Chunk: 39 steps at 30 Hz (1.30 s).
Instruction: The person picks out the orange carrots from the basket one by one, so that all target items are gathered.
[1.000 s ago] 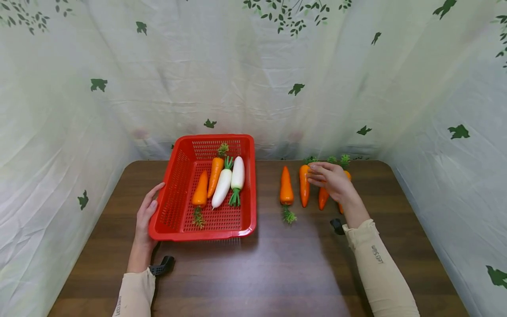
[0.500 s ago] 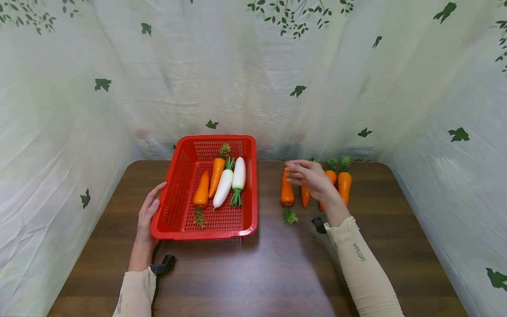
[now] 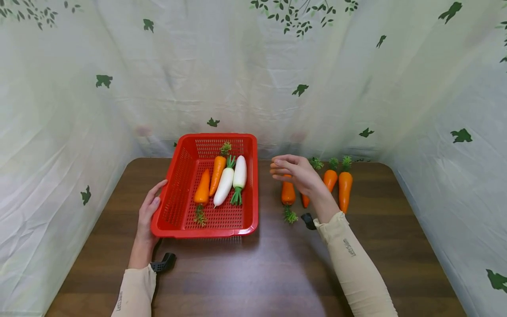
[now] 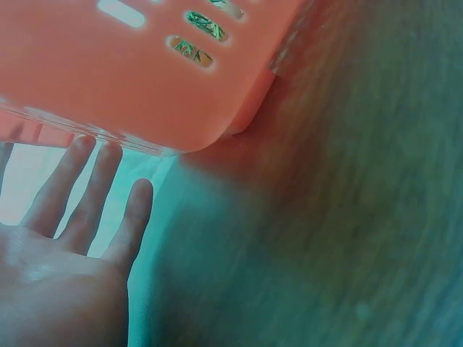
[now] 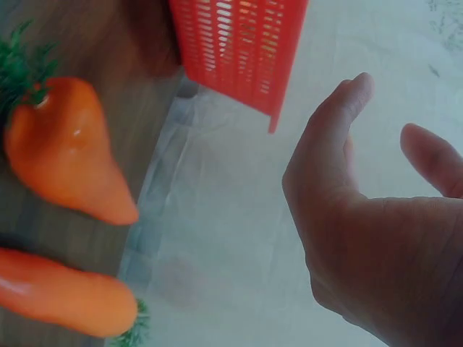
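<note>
In the head view a red perforated basket (image 3: 206, 233) holds two carrots (image 3: 203, 189) and two white radishes (image 3: 224, 187) with green tops. My left hand (image 3: 145, 220) touches the basket's left side; in the left wrist view its straight fingers (image 4: 90, 195) reach the rim. My right hand (image 3: 299, 174) is raised over the loose carrots, fingers loosely bent and nothing in its grasp. Below it lies a carrot (image 3: 288, 193) with its leafy end toward me, partly covered by the fingers. Another carrot (image 3: 305, 201) is mostly hidden under the hand.
Two more carrots, one (image 3: 330, 178) half behind the right wrist and one (image 3: 345, 189) farther right, lie on the brown wooden table (image 3: 237, 281). A pale curtain (image 3: 253, 88) with green leaf prints stands around the table's back and sides. Black cameras (image 3: 164, 263) sit on the wrists.
My right hand has moved left, from above the right-hand carrots to above the leftmost loose one, uncovering those at the right. The left hand stays at the basket's side.
</note>
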Each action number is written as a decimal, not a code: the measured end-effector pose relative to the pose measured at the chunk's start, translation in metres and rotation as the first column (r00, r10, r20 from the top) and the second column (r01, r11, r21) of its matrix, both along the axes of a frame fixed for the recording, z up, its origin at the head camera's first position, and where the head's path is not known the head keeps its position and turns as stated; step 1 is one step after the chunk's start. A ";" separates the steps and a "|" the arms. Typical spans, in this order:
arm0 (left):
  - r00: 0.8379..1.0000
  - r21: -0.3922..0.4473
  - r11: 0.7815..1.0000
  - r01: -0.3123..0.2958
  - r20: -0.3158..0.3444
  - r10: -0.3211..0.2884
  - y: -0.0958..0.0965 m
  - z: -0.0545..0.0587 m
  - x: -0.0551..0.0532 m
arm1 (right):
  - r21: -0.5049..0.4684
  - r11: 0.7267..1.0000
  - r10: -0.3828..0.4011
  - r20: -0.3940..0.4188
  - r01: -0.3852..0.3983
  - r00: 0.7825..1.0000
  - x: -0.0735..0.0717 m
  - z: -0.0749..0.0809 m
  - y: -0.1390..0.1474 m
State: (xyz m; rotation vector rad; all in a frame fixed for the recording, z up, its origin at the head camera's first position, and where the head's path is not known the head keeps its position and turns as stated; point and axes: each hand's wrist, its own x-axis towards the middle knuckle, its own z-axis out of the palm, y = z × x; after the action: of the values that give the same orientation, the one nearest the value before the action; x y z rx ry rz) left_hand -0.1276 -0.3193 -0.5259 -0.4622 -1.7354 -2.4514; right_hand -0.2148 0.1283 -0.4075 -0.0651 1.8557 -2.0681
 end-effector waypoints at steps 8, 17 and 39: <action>0.999 -0.020 0.999 -0.037 0.035 0.038 0.003 0.004 0.002 | -0.001 1.000 0.007 -0.003 -0.007 1.000 -0.003 0.013 -0.017; 0.997 -0.027 0.999 -0.040 0.060 0.042 0.005 0.007 0.002 | -0.025 0.999 0.045 0.035 -0.044 0.998 -0.003 0.027 -0.045; 1.000 0.068 0.997 0.022 0.005 -0.022 0.004 0.001 -0.003 | 0.060 0.986 0.143 0.200 -0.158 0.969 -0.010 0.041 -0.134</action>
State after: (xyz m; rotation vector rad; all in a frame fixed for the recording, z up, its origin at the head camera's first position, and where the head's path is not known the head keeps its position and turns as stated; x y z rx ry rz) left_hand -0.1302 -0.3157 -0.5249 -0.4699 -1.6526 -2.5202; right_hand -0.2246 -0.0058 -0.3668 0.0153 1.7512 -1.8302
